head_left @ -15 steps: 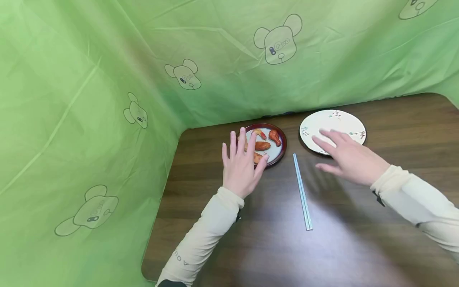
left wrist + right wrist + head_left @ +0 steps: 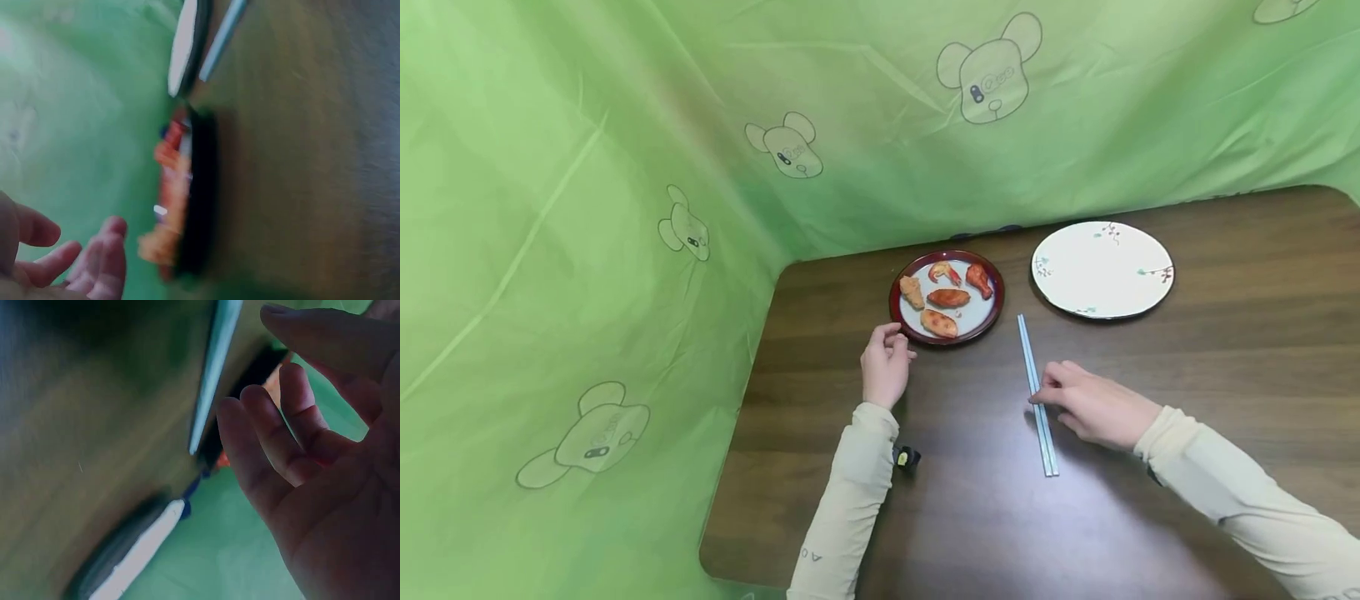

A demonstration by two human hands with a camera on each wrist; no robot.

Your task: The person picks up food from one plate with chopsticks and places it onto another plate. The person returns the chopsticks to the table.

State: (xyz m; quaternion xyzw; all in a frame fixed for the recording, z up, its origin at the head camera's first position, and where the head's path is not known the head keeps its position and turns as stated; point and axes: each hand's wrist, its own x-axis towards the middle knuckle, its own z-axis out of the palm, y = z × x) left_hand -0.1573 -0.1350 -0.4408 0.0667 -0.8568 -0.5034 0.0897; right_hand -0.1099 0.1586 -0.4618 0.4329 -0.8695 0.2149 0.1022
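Observation:
Two light blue chopsticks (image 2: 1042, 433) lie side by side on the dark wooden table. My right hand (image 2: 1093, 407) is over their middle from the right, fingertips right at them in the head view. In the right wrist view its thumb and bent fingers (image 2: 250, 450) stand apart with nothing between them. My left hand (image 2: 886, 367), fingers loosely bent and holding nothing, is at the near left rim of a red-brown plate (image 2: 996, 312). On that plate lie a shrimp (image 2: 945, 272), a drumstick (image 2: 979, 281) and several other browned food pieces.
A white oval plate (image 2: 1101, 271) with a floral pattern stands to the right of the food plate, near the table's back edge. Green cloth (image 2: 880, 125) with bear prints hangs behind the table (image 2: 805, 375) and along its left side.
My right hand has moved from over the white plate down to the chopsticks, its fingers bending. My left hand has drawn back from above the food plate, its spread fingers now loosely bent.

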